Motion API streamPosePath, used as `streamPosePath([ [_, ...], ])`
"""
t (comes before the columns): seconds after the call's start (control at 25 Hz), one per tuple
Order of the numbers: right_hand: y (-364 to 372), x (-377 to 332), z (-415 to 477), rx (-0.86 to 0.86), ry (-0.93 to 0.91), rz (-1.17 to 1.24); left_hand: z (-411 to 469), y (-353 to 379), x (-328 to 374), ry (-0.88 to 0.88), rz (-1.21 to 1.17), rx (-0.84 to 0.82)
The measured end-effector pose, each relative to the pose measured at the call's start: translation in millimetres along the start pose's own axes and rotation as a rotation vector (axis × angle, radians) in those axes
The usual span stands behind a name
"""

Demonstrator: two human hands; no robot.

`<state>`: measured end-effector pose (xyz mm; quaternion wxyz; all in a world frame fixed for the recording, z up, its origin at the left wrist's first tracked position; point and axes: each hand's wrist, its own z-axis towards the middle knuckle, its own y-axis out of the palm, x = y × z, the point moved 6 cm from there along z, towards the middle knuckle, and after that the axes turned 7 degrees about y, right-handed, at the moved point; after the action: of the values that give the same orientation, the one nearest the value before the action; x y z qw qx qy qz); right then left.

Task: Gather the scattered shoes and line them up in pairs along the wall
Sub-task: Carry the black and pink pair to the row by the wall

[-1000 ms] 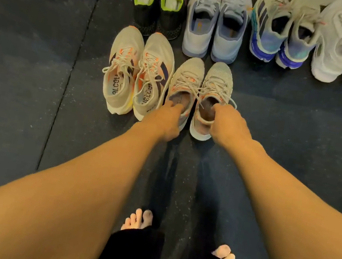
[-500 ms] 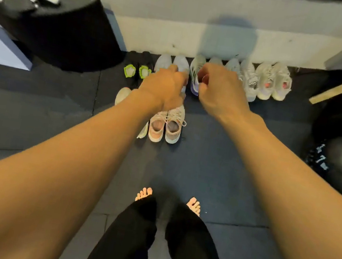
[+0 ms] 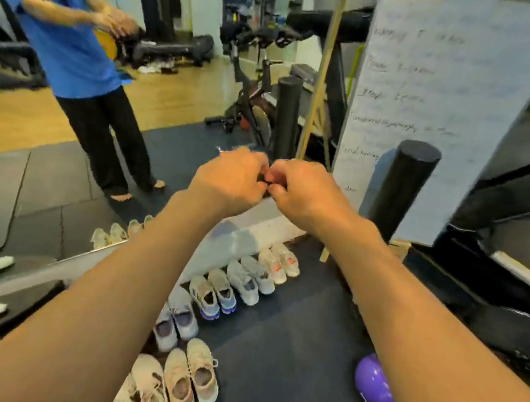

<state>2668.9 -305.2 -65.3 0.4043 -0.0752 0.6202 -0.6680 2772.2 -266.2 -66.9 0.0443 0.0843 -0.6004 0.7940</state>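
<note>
Several pairs of shoes stand side by side on the dark floor mat along the white wall base (image 3: 247, 233): a white and orange pair (image 3: 281, 262), a grey pair (image 3: 251, 281), a purple-soled pair (image 3: 213, 296) and a lavender-grey pair (image 3: 176, 323). In front of that row stand a beige pair (image 3: 190, 382) and a cream pair (image 3: 140, 398). My left hand (image 3: 230, 177) and my right hand (image 3: 306, 192) are raised well above the shoes, fingers curled, fingertips meeting. Nothing shows clearly between them.
A mirror (image 3: 44, 197) above the wall base reflects a person in a blue shirt and the shoes. A whiteboard (image 3: 442, 108) and a black foam roller (image 3: 400, 186) stand at the right. A purple ball (image 3: 375, 390) lies on the mat. Treadmill parts fill the far right.
My hands have let go of the beige pair and risen together in front of me. The view has lifted from the floor up to the mirror and gym.
</note>
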Motion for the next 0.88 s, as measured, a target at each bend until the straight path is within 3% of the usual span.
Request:
streamPosePath([
  [0.16,-108,35,-46,0.192,0.058,-0.065,38,-51,108,0.242,-0.03,0.125],
  [0.32,-217,118,-135,0.349,0.242,-0.152,56,-58,250,0.415,-0.12,0.176],
  [0.64,-373,296,-440,0.559,0.668,-0.315,-12,-14,611,0.805,-0.393,0.123],
  [0.88,-459,368,-675,0.743,1.006,-0.37,-110,13,866,1.159,-0.581,-0.012],
])
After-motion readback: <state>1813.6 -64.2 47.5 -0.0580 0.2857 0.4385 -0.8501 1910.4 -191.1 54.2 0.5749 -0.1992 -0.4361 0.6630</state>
